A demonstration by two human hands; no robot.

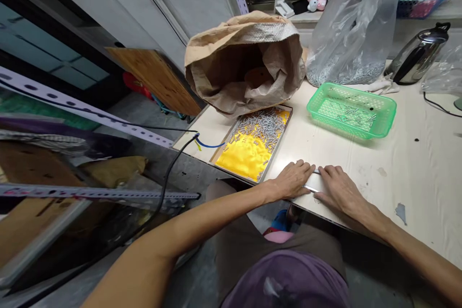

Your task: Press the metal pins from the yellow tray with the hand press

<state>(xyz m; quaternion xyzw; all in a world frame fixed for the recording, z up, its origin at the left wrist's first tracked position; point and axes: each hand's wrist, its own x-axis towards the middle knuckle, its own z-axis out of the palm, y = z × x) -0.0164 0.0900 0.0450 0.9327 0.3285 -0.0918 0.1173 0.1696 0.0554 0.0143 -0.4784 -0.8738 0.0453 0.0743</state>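
At the table's front edge, my left hand (294, 179) and my right hand (339, 186) grip opposite ends of a flat silver-edged piece (313, 182). Its two bright edges run from one hand to the other; the fingers cover its ends, so its kind is unclear. Both hands are closed on it, low over the tabletop. Left of my left hand lies a shallow tray (266, 172) with a yellow lining (241, 158). Many small metal screw-like pieces (265, 127) are heaped in its far half, with a few scattered nearer.
A large open paper sack (209, 79) stands behind the tray. A green plastic basket (386, 115) holds small metal pieces. Behind it are a clear bag (350, 43) of metal pieces and a steel kettle (418, 55). Black cable (166, 173) hangs by the table's left end.
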